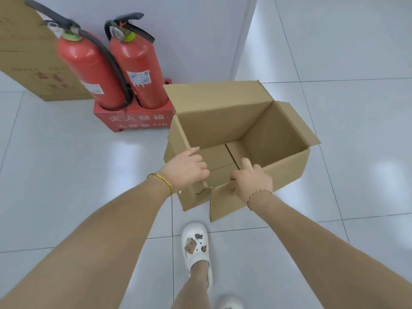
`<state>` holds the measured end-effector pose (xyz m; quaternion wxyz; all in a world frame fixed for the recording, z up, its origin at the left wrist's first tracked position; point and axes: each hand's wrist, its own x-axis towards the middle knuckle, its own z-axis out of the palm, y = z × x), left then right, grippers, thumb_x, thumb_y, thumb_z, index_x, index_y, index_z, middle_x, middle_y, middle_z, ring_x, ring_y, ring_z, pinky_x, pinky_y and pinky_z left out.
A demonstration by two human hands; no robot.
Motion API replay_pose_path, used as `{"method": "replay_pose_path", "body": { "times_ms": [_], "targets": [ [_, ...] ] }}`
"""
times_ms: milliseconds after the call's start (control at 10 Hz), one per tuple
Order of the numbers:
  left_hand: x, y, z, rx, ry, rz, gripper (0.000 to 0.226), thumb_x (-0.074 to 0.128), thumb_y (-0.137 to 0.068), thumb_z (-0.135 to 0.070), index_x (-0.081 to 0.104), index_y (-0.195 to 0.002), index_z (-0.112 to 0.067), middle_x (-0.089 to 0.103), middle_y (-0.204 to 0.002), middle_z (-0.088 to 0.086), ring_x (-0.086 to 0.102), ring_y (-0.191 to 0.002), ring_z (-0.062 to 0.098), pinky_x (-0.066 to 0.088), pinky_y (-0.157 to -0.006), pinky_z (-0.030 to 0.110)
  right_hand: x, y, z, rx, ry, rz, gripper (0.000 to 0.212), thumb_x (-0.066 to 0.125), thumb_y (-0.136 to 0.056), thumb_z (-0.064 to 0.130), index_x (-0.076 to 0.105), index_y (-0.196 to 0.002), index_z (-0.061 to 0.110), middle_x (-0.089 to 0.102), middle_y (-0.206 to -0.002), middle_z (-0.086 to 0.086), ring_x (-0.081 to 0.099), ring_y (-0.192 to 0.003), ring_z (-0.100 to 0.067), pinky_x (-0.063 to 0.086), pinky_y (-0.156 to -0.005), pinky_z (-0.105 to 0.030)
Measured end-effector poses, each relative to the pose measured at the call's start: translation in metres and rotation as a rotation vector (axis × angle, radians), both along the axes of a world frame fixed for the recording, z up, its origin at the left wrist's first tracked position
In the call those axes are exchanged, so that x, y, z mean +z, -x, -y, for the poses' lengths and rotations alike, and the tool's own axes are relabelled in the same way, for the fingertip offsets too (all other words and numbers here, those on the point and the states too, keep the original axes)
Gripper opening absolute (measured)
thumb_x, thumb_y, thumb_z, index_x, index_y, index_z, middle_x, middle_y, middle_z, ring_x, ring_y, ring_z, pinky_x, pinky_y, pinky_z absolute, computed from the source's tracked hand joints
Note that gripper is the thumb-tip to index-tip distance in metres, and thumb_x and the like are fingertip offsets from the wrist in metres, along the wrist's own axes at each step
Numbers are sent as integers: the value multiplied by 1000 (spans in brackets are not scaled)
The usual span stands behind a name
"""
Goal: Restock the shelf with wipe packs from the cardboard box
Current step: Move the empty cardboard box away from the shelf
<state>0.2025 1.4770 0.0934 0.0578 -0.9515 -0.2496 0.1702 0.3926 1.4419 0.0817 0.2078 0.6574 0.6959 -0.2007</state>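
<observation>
Head view: the cardboard box (236,139) stands open on the floor (66,163). Left hand (187,169) grips its near-left rim. Right hand (253,180) grips the near wall.

Bare arms, no sleeves. A plain gold bangle (161,181) circles the left wrist, a thin beaded bracelet (258,195) the right. White clog (196,246) on one foot, dotted with little brown bear charms.

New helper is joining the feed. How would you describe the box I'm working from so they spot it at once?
Find the two red fire extinguishers by the white wall; the cardboard box sits on the tiled floor just right of them. Unlike the tall printed carton on the far left, it is plain, open-topped, empty inside, and held by the left hand and right hand.
</observation>
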Motion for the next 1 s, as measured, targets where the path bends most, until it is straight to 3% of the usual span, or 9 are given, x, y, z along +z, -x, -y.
{"method": "replay_pose_path", "body": {
  "times_ms": [100,200,300,500,600,700,800,900,1000],
  "targets": [
    [-33,-4,-52,6,-23,-3,36,69,-46,11,58,-62,-19,50,-54,-3,58,-59,20,51,-94,48,-27,3,-51,80,8,22,29,56,-77,-5,45,-93,17,44,-83,-1,47,-74,-26,26,-49,-25],
    [-62,-4,-95,23,12,-29,33,67,-51,12,58,-62,-18,51,-56,-1,61,-65,22,49,-98,48,-49,6,-92,157,-8,11,38,57,-69,-13,34,-83,15,24,-64,1,49,-68,-27,20,-45,-23],
    [-90,-5,-135,67,-48,-35,27,48,-65,7,60,-62,-17,55,-59,0,65,-74,22,45,-101,47,-71,12,-131,216,5,3,39,57,-69,-14,31,-79,14,23,-63,0,42,-63,-22,19,-46,-23],
    [-138,5,-193,232,37,-133,27,81,-43,-4,69,-63,-18,66,-63,-1,68,-80,21,52,-95,38,-117,29,-192,289,-14,-39,35,57,-68,-16,35,-76,10,23,-62,0,43,-61,-19,19,-48,-21],
    [-153,10,-202,315,3,-133,23,80,-52,-7,73,-72,-17,71,-76,3,68,-93,22,48,-100,38,-139,43,-202,321,-6,-78,35,57,-68,-16,36,-77,11,22,-62,0,46,-63,-19,21,-48,-21],
    [-169,14,-206,379,74,-270,36,47,-91,-6,53,-126,-10,48,-139,12,26,-143,23,13,-121,39,-160,49,-208,311,-18,-104,38,55,-69,-16,29,-67,11,22,-62,0,41,-61,-20,21,-49,-20],
    [-163,11,-200,424,143,-312,41,34,-96,-4,39,-136,-9,23,-154,11,2,-148,25,4,-121,39,-164,46,-206,327,-37,-125,26,55,-79,-8,42,-90,12,22,-63,0,54,-75,-27,19,-47,-21],
    [-140,6,-178,542,207,-167,40,33,-95,-3,40,-134,-9,13,-157,12,1,-148,27,5,-121,38,-146,43,-191,298,-6,-116,14,48,-92,5,45,-105,9,35,-77,-5,66,-86,-30,18,-44,-23],
    [-94,2,-135,691,296,-71,47,38,-89,2,39,-134,-10,13,-157,10,7,-147,25,12,-119,36,-109,39,-165,273,-20,-124,33,55,-88,7,41,-118,13,49,-104,-5,65,-85,-28,20,-42,-24]
  ]
}}
